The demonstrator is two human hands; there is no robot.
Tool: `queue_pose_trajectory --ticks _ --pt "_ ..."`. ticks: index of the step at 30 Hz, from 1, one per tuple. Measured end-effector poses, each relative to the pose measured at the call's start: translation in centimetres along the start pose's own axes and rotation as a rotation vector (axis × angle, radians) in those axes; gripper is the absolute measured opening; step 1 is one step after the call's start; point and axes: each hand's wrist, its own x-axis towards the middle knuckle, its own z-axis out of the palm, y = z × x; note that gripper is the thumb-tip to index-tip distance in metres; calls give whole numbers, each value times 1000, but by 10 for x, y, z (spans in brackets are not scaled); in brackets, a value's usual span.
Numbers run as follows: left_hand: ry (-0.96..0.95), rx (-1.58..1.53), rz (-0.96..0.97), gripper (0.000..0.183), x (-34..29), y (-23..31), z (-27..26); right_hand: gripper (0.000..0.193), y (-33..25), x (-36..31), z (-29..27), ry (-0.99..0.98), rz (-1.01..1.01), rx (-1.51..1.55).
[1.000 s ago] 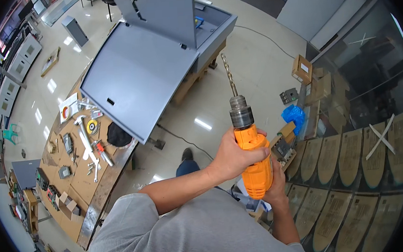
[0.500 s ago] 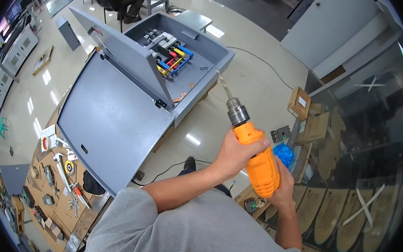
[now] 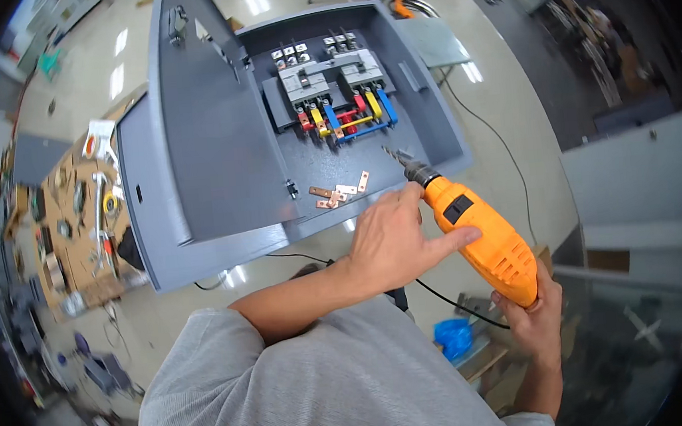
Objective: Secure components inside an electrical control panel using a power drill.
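An orange power drill [image 3: 492,249] is held between both my hands, its bit [image 3: 392,154] pointing up and left over the near right corner of a grey metal electrical cabinet [image 3: 439,117]. My left hand [image 3: 395,237] wraps round the drill's front, fingers by the chuck [image 3: 418,172], thumb along the body. At its rear end, my right hand [image 3: 535,314] is closed round the lower part; the handle is mostly hidden. Inside the cabinet sits a switch unit [image 3: 334,77] with red, yellow and blue busbars [image 3: 372,124]. Several small copper strips [image 3: 342,192] lie loose near the cabinet's front edge.
The cabinet's grey door [image 3: 215,135] stands raised on the left. Tools lie on a cardboard-covered bench [image 3: 81,269] farther left. A black cable [image 3: 465,307] passes below the drill. A blue plastic bag [image 3: 453,337] and a small table [image 3: 428,43] are at the right.
The view has come closer to the cabinet. The drill has tilted leftward, its bit now over the cabinet's near corner instead of beside it. Both hands still hold it.
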Motion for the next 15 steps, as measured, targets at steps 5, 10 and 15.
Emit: queue_pose_trajectory --ticks 5,10,15 --pt "704 193 936 90 62 24 44 49 9 100 -56 -233 -227 -197" --pt "804 98 868 78 124 48 50 56 -23 188 -77 -459 -263 -368" --pt "988 -23 746 73 155 45 40 51 -57 245 -69 -639 -238 -521"
